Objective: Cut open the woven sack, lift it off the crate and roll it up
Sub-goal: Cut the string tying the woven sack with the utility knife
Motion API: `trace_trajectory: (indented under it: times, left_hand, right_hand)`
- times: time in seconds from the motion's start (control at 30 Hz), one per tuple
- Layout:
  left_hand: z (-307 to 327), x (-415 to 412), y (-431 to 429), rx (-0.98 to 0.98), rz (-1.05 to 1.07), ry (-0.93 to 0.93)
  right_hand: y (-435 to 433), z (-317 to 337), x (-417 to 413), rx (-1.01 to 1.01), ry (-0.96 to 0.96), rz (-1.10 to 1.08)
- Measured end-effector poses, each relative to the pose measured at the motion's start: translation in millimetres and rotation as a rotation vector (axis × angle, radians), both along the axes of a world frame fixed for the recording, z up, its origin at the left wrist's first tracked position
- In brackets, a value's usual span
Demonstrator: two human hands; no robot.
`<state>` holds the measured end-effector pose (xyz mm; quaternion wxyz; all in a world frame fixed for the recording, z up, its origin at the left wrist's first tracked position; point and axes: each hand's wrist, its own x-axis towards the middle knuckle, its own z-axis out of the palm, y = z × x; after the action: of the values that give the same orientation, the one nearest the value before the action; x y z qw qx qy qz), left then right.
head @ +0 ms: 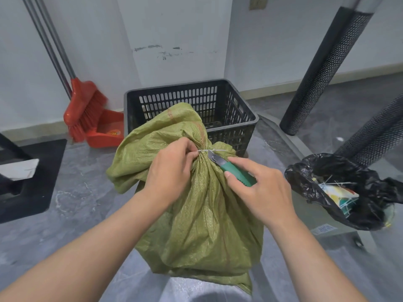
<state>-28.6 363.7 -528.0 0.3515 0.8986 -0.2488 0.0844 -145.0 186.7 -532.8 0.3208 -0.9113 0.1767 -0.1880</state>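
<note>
Green woven plastic sack (202, 214), tied at the neck, stood just in front of the black slotted plastic crate (174, 88).
We gripped the sack's bunched neck at its thin white tie (219, 151) with our left hand (172, 168), fingers curled tight on the gathered cloth. Our right hand (259, 190) held a green-handled utility knife (237, 173), thumb and fingers wrapped round the handle, the bare blade touching the tie. A red broom (84, 110) and red dustpan (104, 131) sat left of the crate; an open black bin bag (305, 173) lay to the crate's right.
</note>
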Motion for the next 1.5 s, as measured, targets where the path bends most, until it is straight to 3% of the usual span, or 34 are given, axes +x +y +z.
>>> trace_trajectory:
  times: [0.6, 0.77, 1.17, 1.27, 1.5]
  left_hand:
    - [-0.4, 0.1, 4.8, -0.095, -0.097, -0.049]
    - [3.7, -2.4, 4.6, -0.147, -0.163, 0.011]
    - [2.7, -4.4, -4.6, 0.070, -0.067, 0.112]
    - [-1.4, -7.0, -8.8, 0.193, -0.060, 0.058]
    - [-11.2, -6.8, -23.4, 0.264, -0.005, -0.079]
  right_hand:
    - [4.5, -6.8, 3.1, -0.165, -0.141, 0.008]
    - [3.7, -8.2, 2.8, -0.196, -0.200, -0.038]
    - [3.5, -9.9, 7.1, -0.246, -0.299, -0.061]
    - [2.8, -5.7, 8.4, -0.223, -0.266, -0.115]
    - [8.3, 0.9, 13.3, -0.113, -0.134, -0.176]
